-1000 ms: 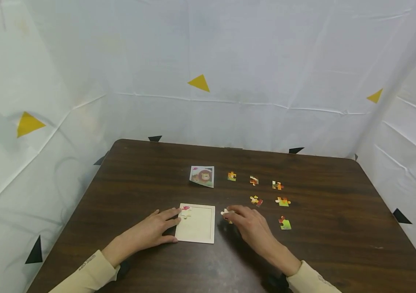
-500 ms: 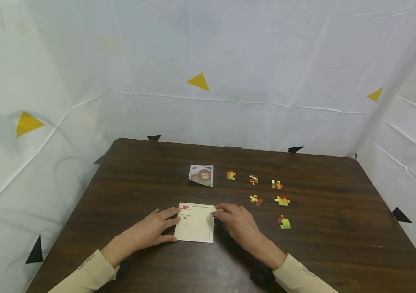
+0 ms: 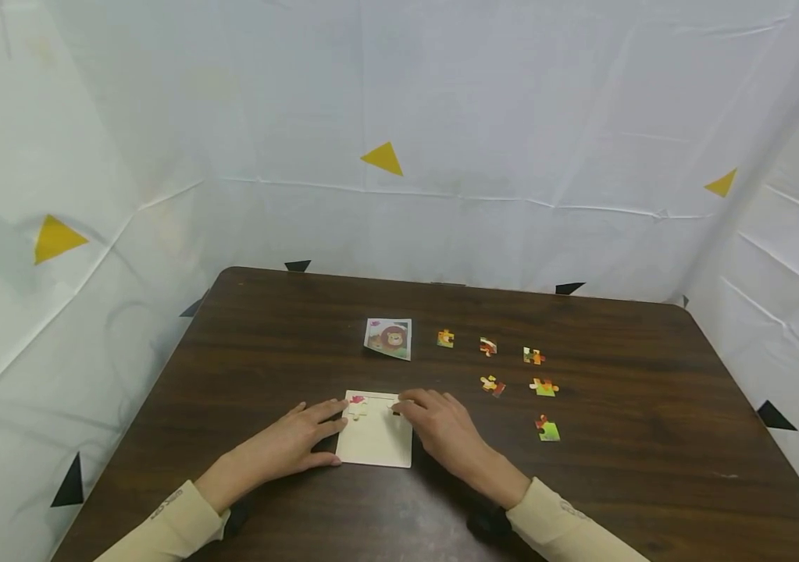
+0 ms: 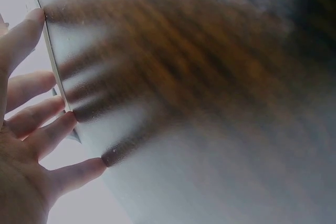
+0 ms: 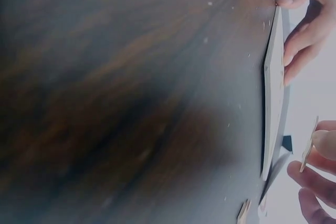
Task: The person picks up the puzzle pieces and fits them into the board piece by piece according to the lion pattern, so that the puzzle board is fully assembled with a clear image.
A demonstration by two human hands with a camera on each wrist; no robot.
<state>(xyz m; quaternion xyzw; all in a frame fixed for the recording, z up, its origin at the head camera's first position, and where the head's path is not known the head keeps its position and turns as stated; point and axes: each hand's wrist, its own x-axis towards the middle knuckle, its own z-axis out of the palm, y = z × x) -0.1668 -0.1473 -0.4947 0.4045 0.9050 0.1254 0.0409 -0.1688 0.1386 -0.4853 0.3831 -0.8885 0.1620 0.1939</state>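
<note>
The square light wooden tray point(image 3: 375, 437) lies on the table, one puzzle piece point(image 3: 358, 409) with a pink patch in its upper left corner. My left hand point(image 3: 290, 441) rests with spread fingers along the tray's left edge; the left wrist view shows its fingertips at that edge. Over the tray's upper right part, my right hand point(image 3: 444, 429) pinches another puzzle piece point(image 5: 309, 145) between thumb and fingers, raised off the tray in the right wrist view. Most of that piece's face is hidden by the fingers.
Behind the tray lies a lion picture card point(image 3: 388, 338) with a curled edge. Several loose pieces lie right of it, among them an orange one point(image 3: 445, 338), a red and yellow one point(image 3: 493, 385) and a green one point(image 3: 548, 428). White sheeting point(image 3: 469, 117) surrounds the table.
My right hand has taken its piece from the table beside the tray and moved left over the tray's upper right part. The left hand has stayed in place.
</note>
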